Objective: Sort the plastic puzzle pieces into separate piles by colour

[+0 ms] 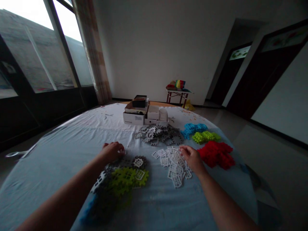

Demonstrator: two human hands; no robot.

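Note:
My left hand (112, 151) rests on the pale tablecloth (60, 150) with fingers curled round a small white piece, just above a joined patch of grey, lime and white waffle tiles (125, 178). My right hand (192, 157) lies on a loose pile of white tiles (173, 163), its fingers pinched together on one of them. A grey tile pile (157, 134) sits beyond both hands.
Blue tiles (193, 129), lime tiles (205, 137) and red tiles (216, 154) lie in heaps at the right. Cardboard boxes (144, 114) stand at the table's far side. A small red table with coloured things (177, 89) stands by the wall. Windows are on the left.

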